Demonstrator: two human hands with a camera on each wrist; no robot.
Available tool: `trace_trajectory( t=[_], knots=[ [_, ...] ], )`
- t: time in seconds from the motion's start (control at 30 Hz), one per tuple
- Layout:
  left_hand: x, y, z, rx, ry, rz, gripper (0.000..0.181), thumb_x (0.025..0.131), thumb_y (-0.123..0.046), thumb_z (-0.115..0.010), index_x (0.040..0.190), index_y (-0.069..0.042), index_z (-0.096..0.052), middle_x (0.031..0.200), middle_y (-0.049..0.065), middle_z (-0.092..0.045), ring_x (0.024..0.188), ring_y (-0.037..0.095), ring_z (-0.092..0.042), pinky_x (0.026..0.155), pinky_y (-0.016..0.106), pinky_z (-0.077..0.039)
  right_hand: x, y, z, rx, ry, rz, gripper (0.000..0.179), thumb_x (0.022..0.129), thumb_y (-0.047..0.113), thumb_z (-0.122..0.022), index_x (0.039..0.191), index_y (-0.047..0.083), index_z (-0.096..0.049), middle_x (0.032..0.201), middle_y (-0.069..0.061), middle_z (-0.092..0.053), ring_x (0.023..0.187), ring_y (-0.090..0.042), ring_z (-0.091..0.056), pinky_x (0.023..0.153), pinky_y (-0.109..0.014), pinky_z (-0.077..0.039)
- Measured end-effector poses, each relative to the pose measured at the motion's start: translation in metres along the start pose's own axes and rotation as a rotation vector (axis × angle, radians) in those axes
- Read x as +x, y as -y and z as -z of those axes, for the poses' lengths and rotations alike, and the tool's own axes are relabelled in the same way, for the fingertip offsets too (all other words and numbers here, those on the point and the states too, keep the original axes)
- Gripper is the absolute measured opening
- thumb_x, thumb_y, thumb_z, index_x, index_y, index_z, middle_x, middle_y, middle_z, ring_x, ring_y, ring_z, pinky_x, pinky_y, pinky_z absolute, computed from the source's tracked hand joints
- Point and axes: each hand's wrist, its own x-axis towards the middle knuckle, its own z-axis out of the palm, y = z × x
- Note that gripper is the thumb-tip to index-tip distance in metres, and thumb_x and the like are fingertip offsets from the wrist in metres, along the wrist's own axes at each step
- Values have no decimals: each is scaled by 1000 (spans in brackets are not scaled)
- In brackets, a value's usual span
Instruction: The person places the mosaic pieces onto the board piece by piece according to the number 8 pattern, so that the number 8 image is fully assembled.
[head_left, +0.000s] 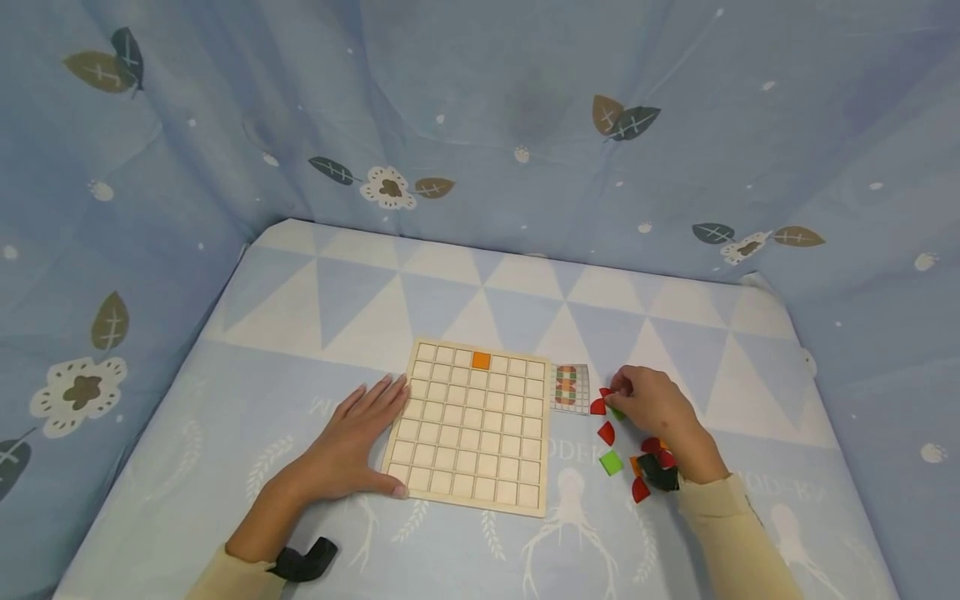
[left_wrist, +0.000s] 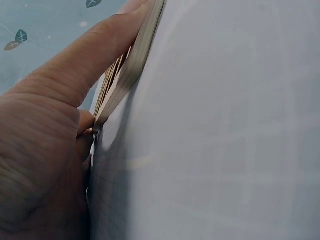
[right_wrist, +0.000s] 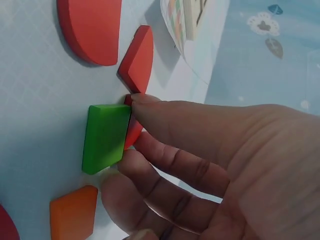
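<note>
My left hand (head_left: 347,446) lies spread along the left edge of a wooden grid board (head_left: 467,497), thumb at its lower left corner. In the left wrist view the thumb (left_wrist: 75,60) rests along the board's side (left_wrist: 131,67). One orange square (head_left: 481,360) sits in the top row of the grid. Right of the board, my right hand (head_left: 656,406) pinches a red curved-edge piece (right_wrist: 133,131) between thumb and fingers, close over the table. A green square (right_wrist: 106,137) lies right against that red piece, and another red piece (right_wrist: 139,60) is just beyond the thumb tip.
A small pattern card (head_left: 571,388) touches the board's right side. Near the right hand lie a red quarter-round (head_left: 607,432), a green square (head_left: 611,462) and several red and orange pieces, partly hidden by the black wrist camera (head_left: 660,475). Blue curtains (head_left: 480,125) surround the table.
</note>
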Motion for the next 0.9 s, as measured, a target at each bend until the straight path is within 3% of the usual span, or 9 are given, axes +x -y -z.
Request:
trace_trajectory(
  t=[0.23, 0.47, 0.67, 0.9],
  knots=[
    [0, -1, 1, 11, 5, -2, 141, 65, -78, -83, 168, -9, -17, 176, 3, -8, 161, 27, -2, 127, 46, 3, -2, -1, 2, 59, 12, -17, 19, 95, 18, -77, 87, 7, -64, 77, -3, -58, 72, -22, -53, 61, -33, -44],
    [0, -2, 3, -14, 4, -13, 139, 66, -75, -84, 168, -8, -17, 176, 3, -8, 161, 28, -2, 126, 48, 2, -3, 4, 11, 232, -17, -24, 18, 99, 19, -72, 95, 4, -64, 72, -6, -60, 58, -21, -53, 52, -34, -48],
    [-1, -2, 3, -18, -7, -19, 138, 66, -75, -84, 168, -8, -18, 175, 5, -10, 161, 29, -4, 126, 49, 1, 10, 33, 13, 319, -42, 65, 16, 102, 18, -68, 98, 3, -66, 79, -12, -68, 63, -28, -64, 54, -34, -49],
    [-1, -2, 1, -22, -28, -39, 137, 67, -75, -83, 167, -6, -21, 175, 7, -13, 161, 31, -7, 126, 49, 0, 38, 82, -3, 345, 25, 176, 16, 104, 19, -66, 97, 6, -70, 77, -13, -69, 64, -28, -66, 56, -36, -50]
  ],
)
